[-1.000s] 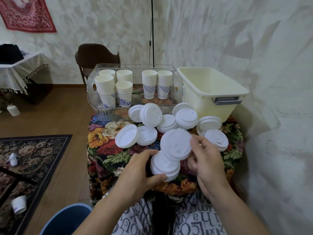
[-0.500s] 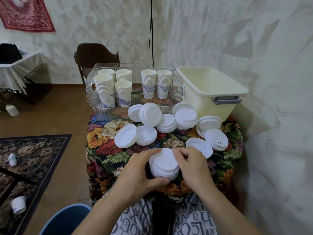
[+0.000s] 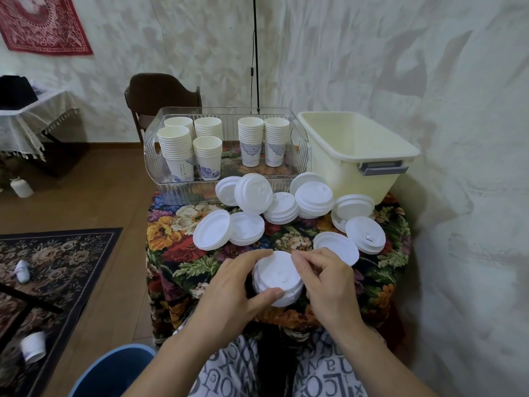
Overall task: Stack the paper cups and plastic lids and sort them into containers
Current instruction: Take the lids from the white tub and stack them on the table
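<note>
A stack of white plastic lids point(image 3: 277, 277) sits between both hands near the table's front edge. My left hand point(image 3: 229, 293) grips its left side, thumb under the near rim. Curled over the stack's right side, my right hand point(image 3: 326, 282) has its fingertips on the top rim. Several more white lids point(image 3: 282, 207) lie loose or in small piles across the floral tablecloth point(image 3: 177, 253). Stacks of paper cups point(image 3: 174, 147) stand in a clear plastic bin point(image 3: 154, 167). A cream tub point(image 3: 357, 150) stands empty at the right.
A wall runs close along the table's right side. A brown chair point(image 3: 160, 93) stands behind the clear bin. A blue bucket rim point(image 3: 114, 368) shows at my left knee. Cups point(image 3: 33, 346) lie on the patterned rug to the left.
My right hand put the lid it held onto the stack in my left hand, then closed around the stack's right side. One lid now lies on the cloth just right of the stack.
</note>
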